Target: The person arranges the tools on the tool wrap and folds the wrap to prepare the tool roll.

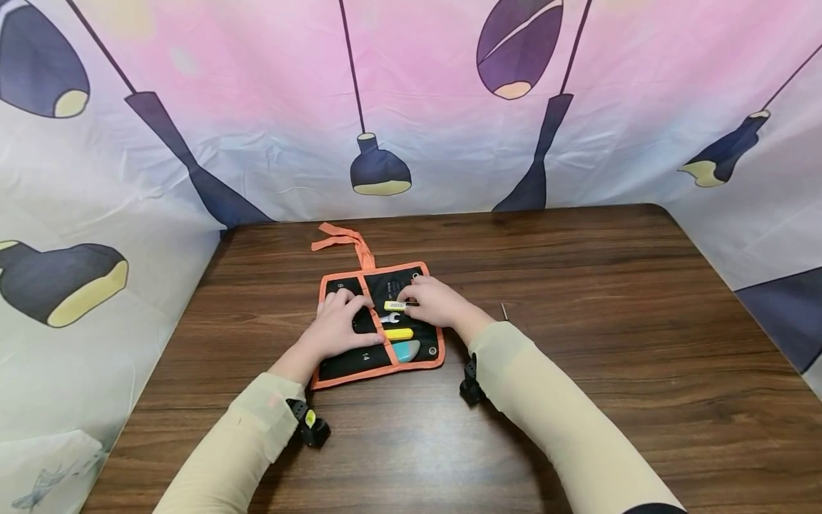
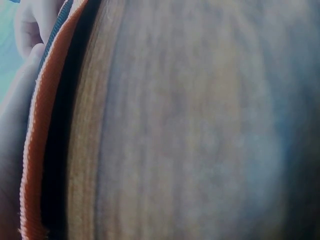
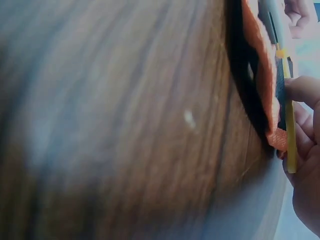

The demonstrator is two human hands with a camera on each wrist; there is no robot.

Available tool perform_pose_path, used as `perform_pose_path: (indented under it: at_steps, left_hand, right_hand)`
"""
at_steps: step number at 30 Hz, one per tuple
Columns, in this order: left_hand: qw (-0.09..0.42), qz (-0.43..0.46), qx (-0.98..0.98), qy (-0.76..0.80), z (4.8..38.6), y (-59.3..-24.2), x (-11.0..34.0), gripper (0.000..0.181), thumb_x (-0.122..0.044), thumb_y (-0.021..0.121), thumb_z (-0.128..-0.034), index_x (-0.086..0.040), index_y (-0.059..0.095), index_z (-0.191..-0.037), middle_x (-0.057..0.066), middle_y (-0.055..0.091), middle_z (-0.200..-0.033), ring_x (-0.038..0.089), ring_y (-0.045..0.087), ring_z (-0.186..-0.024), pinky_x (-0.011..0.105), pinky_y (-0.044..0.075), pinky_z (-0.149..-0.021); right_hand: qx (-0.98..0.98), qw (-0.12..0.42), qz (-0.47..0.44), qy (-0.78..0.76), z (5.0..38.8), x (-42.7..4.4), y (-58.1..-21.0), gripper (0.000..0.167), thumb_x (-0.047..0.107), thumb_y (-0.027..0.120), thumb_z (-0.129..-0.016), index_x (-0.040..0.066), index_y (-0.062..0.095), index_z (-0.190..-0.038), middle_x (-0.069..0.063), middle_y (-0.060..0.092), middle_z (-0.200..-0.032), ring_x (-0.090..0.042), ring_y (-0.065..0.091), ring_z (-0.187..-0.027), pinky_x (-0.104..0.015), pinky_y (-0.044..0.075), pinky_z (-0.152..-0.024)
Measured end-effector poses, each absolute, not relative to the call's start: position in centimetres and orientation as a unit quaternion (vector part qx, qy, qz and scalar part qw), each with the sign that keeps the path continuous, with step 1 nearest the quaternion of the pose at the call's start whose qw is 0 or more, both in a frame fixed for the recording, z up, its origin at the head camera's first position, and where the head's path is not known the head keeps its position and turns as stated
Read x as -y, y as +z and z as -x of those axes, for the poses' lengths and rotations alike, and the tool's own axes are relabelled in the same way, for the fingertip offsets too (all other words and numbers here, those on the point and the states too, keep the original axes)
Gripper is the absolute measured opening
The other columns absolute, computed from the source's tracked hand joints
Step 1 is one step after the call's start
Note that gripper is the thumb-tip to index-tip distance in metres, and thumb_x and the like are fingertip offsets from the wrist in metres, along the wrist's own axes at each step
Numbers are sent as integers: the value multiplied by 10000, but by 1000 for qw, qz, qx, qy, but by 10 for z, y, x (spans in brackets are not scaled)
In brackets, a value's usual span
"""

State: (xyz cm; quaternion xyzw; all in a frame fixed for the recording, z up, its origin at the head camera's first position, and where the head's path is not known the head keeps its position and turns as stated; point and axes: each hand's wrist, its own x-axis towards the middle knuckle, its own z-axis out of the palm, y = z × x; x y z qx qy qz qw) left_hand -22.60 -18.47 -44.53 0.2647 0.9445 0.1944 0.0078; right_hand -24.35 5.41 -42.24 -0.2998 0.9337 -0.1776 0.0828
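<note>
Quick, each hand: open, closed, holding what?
Left hand: open, resting on the tool pouch.
Right hand: closed, holding a yellow item with a white label.

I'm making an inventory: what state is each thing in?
Tool pouch: spread open on the table
Orange ties: untied
Wrench: partly pocketed
Yellow tool: partly pocketed
Teal tool: partly pocketed
Labelled yellow item: held by the right hand
Small rod: loose on table
Left hand: resting on pouch

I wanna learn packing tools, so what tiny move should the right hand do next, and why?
Perhaps the right hand should slide the yellow labelled piece toward the left hand, under the orange strip: its end sits near that strip, and the wrench and yellow handle stick out from underneath.
</note>
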Motion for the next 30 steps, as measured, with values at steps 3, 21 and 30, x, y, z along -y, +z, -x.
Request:
perform_pose_path:
  at_steps: [3,21,30]
  left_hand:
    - [6,-265,-944,194,226,-445,184,673,-721,622,-699,-232,586,-1160,62,430,-1041,256,365,-898,417,303,-762]
    - [10,-263,-945,193,225,-446,184,698,-736,608,-696,-230,579,-1176,64,429,-1059,256,363,-899,420,307,-767]
    - [6,-265,-946,189,227,-448,185,720,-772,569,-689,-232,577,-1166,60,428,-1047,256,359,-892,412,302,-758]
  right_hand:
    - [-932,91,305,-173,245,-52,-421,237,227,579,-936,185,657,-1156,-13,559,-1019,-143,472,-839,-301,414,-754]
    - [-938,92,290,-164,245,-41,-420,250,263,578,-940,213,651,-1174,-31,560,-1083,-175,489,-960,-341,412,-836]
    - [-941,73,280,-177,244,-54,-424,305,265,618,-912,192,620,-1208,-41,567,-1113,-200,495,-999,-373,401,-879]
